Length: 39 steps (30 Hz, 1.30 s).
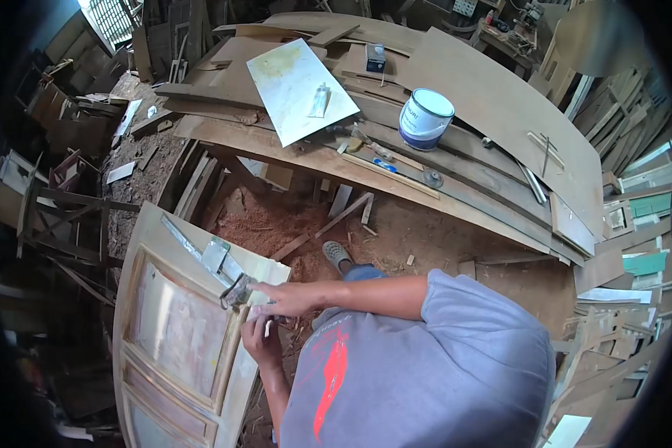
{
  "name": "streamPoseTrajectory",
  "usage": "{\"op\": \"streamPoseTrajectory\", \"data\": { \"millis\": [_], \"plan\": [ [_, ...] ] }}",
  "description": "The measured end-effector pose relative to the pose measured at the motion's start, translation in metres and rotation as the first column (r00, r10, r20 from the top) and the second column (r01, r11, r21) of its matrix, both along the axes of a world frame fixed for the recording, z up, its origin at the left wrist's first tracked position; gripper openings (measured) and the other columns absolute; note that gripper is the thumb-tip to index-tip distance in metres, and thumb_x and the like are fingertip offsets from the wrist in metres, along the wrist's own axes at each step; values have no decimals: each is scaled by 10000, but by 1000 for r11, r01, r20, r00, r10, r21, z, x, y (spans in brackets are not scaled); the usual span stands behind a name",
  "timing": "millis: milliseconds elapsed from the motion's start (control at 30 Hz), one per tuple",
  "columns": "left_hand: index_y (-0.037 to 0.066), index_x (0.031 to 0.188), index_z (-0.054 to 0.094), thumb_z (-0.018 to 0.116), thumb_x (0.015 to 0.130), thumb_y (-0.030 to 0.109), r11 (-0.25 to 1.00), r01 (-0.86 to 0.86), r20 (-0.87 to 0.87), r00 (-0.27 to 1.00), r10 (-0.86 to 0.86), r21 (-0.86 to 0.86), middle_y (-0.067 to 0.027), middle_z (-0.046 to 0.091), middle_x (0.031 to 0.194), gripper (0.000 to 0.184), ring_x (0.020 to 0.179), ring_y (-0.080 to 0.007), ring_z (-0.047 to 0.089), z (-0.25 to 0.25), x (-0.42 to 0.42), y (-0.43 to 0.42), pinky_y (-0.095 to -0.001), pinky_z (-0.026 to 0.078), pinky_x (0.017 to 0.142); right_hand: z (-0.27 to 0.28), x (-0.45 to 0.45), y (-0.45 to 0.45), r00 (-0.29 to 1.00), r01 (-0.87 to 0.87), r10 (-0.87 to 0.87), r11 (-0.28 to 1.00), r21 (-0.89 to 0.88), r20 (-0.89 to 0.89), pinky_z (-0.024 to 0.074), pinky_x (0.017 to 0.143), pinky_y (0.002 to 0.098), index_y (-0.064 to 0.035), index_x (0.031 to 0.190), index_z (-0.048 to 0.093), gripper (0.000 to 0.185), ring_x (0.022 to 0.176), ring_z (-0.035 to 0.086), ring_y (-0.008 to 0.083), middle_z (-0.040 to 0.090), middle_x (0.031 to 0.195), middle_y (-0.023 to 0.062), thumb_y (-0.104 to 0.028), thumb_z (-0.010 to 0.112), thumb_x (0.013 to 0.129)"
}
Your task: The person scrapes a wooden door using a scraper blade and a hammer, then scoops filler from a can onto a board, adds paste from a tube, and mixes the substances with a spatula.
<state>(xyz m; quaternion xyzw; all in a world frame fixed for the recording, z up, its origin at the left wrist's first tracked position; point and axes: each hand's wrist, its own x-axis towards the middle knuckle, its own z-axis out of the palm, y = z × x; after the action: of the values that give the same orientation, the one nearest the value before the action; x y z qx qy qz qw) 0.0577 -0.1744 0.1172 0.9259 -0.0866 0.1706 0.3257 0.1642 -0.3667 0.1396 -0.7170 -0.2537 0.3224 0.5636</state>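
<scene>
A panelled wooden door (239,373) stretches below me at the left, with pale glossy panels and a frame. My right hand (295,299) reaches over its edge strip, index finger stretched toward a dark block (236,291) at the end of a metal tool (215,257) lying on the door. The right thumb and other fingers come together over something small that I cannot make out. Just below it, my left hand (261,340) has curled fingers, with a small whitish bit at the fingertips; its kind is unclear. The two hands nearly touch.
A long workbench (493,224) carries a putty can (425,119), a white board (291,82) with a tube (319,101) on it, a small dark box (375,57) and loose tools. Reddish sawdust (257,228) covers the floor. Timber offcuts (627,119) stack at the right.
</scene>
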Motion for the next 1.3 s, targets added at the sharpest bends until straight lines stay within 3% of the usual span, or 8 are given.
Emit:
{"op": "streamPoseTrajectory", "data": {
  "millis": [200,267,500,733,867,1033,1167,1300],
  "plan": [
    [5,1066,791,816,860,-58,938,-216,-189,968,168,-273,-133,774,930,217,839,-248,739,-22,11,-18,-361,572,800,18,46,-37,960,-190,171,980,-66,-224,513,1109,520,-72,1718,193,1003,1278,654,504,638,1383,388,-753,477,1039],
    [-13,1084,802,795,874,-72,920,-272,-177,957,229,-283,-112,772,907,219,816,-187,730,-8,12,-12,-341,576,797,-16,60,-38,980,-26,69,974,-224,185,543,1036,561,-46,1716,172,1005,1149,702,533,707,1225,380,-713,504,1043],
    [-28,1052,793,810,909,-17,755,-522,-279,852,443,-398,-81,752,889,145,832,-142,715,-7,20,-30,-306,576,787,-127,67,-19,816,-120,453,741,-661,360,608,731,520,-8,1712,197,1041,854,782,405,783,989,239,-638,613,994],
    [-30,1087,801,802,937,8,726,-634,-317,769,555,-266,-58,739,893,154,821,-116,679,-1,11,-44,-283,550,774,-125,57,-26,525,-67,734,540,-839,431,544,502,424,-36,1570,553,617,664,764,232,803,831,33,-217,637,986],
    [-25,1100,803,794,951,13,595,-694,-349,719,602,-404,-41,731,896,154,819,-105,667,-7,14,-57,-276,543,767,-124,67,-14,286,-258,909,377,-890,303,587,577,429,-119,1240,819,318,856,803,214,839,1021,14,-179,669,965],
    [-33,1132,789,781,963,2,635,-718,-300,696,652,-284,-32,725,929,173,849,-118,690,2,18,-72,-269,551,779,-106,102,-19,384,-436,903,363,-824,194,626,744,470,-147,1038,862,212,988,804,308,835,1061,93,-220,773,859],
    [-46,1158,778,786,967,-3,495,-723,-368,680,635,-482,-31,714,957,196,856,-110,690,-37,8,-79,-260,559,775,-78,193,-83,804,-65,361,843,-534,473,571,928,493,-142,1065,811,286,1093,730,371,776,1085,132,-223,821,791],
    [-45,1177,777,791,969,2,507,-727,-386,681,622,-464,-29,714,970,214,858,-101,687,-47,9,-85,-257,564,772,-73,284,-153,510,506,-28,818,-274,860,323,1222,606,-128,1432,591,704,1469,426,425,475,1534,212,-123,859,781]
  ]
}}
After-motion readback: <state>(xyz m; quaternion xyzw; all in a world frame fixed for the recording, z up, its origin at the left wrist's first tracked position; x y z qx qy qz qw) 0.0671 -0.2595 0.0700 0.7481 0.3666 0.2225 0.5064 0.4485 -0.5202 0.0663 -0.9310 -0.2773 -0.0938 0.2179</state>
